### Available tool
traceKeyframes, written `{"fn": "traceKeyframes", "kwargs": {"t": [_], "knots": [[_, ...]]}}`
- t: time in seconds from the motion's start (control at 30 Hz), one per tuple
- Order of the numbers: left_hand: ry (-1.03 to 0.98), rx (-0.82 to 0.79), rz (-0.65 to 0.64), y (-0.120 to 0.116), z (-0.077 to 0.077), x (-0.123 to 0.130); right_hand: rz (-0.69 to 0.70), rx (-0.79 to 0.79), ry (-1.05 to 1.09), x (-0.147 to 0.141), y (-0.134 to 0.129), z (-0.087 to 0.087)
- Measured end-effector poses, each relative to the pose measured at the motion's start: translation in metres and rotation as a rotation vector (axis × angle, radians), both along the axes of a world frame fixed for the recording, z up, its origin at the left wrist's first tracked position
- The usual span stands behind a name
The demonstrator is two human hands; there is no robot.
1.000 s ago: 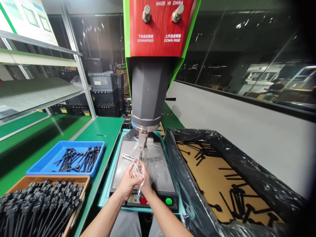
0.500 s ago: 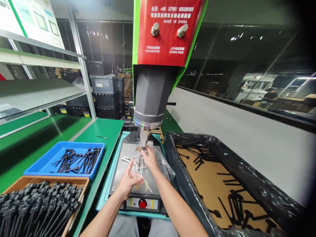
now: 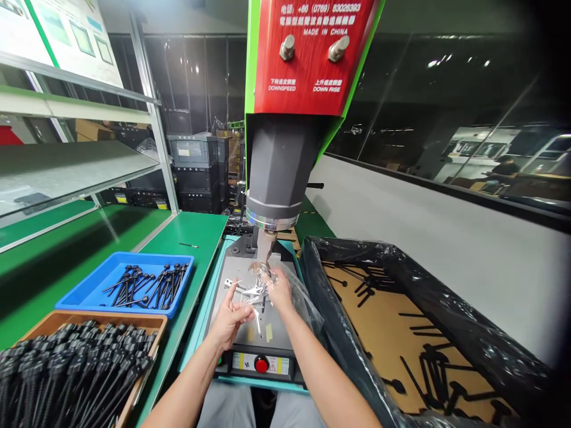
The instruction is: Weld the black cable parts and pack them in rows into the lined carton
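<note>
My right hand (image 3: 280, 290) is closed on a crumpled clear plastic bag (image 3: 307, 297), just below the metal horn (image 3: 266, 245) of the press. Part of the bag trails to the right of that wrist. A thin dark piece shows below the fingers; its kind is unclear. My left hand (image 3: 229, 321) is to the left, index finger stretched up and thumb apart, close to shiny white strands (image 3: 257, 321). Whether it touches them I cannot make out. Both hands are over the grey metal base plate (image 3: 241, 339), where a small silver bracket (image 3: 229, 284) sits.
A red button (image 3: 261, 364) is on the base's front. At left stand a blue tray (image 3: 84, 291) and a brown bin (image 3: 154, 324), both holding black long-stemmed parts. At right, a box lined with black plastic (image 3: 325, 252) holds more. The red press head (image 3: 303, 59) hangs above.
My left hand's fingers have spread from the white strands they pinched. The right hand stays under the horn, and the clear plastic is more bunched between the hands. The view has shifted slightly.
</note>
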State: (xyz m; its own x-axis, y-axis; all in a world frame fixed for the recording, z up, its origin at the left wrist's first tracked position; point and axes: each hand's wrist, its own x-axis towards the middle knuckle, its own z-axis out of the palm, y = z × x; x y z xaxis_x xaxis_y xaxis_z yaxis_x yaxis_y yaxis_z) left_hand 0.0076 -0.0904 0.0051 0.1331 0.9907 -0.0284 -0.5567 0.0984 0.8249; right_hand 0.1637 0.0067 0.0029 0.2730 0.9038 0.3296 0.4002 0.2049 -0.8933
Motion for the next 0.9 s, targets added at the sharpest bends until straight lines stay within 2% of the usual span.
{"fn": "traceKeyframes", "kwargs": {"t": [0.1, 0.2, 0.3, 0.37, 0.43, 0.5, 0.57, 0.63, 0.7, 0.77, 0.9], "knots": [[0.004, -0.026, 0.003, 0.002, -0.009, -0.002, 0.134, -0.159, 0.346, 0.003, -0.038, -0.020], [0.031, -0.034, 0.009, 0.000, -0.018, -0.003, 0.361, -0.457, 0.650, 0.005, -0.085, -0.048], [0.079, -0.041, 0.027, -0.003, -0.028, -0.004, 0.537, -0.701, 0.601, 0.007, -0.129, -0.078], [0.124, -0.056, 0.043, -0.004, -0.036, -0.006, 0.689, -0.774, 0.518, 0.010, -0.152, -0.093], [0.203, -0.075, 0.086, -0.005, -0.044, -0.010, 0.804, -0.807, 0.464, 0.012, -0.168, -0.098], [0.343, -0.079, 0.215, -0.008, -0.051, -0.017, 0.842, -0.803, 0.449, 0.015, -0.176, -0.091], [0.497, -0.052, 0.415, -0.016, -0.054, -0.023, 0.823, -0.731, 0.459, 0.017, -0.180, -0.075], [0.598, 0.000, 0.585, -0.029, -0.050, -0.026, 0.772, -0.607, 0.487, 0.017, -0.180, -0.053], [0.622, 0.052, 0.643, -0.044, -0.041, -0.026, 0.695, -0.473, 0.542, 0.016, -0.178, -0.034], [0.586, 0.079, 0.576, -0.059, -0.030, -0.022, 0.612, -0.366, 0.608, 0.013, -0.176, -0.021], [0.520, 0.066, 0.232, -0.084, -0.019, -0.004, 0.548, -0.261, 0.666, 0.004, -0.173, -0.012]]}}
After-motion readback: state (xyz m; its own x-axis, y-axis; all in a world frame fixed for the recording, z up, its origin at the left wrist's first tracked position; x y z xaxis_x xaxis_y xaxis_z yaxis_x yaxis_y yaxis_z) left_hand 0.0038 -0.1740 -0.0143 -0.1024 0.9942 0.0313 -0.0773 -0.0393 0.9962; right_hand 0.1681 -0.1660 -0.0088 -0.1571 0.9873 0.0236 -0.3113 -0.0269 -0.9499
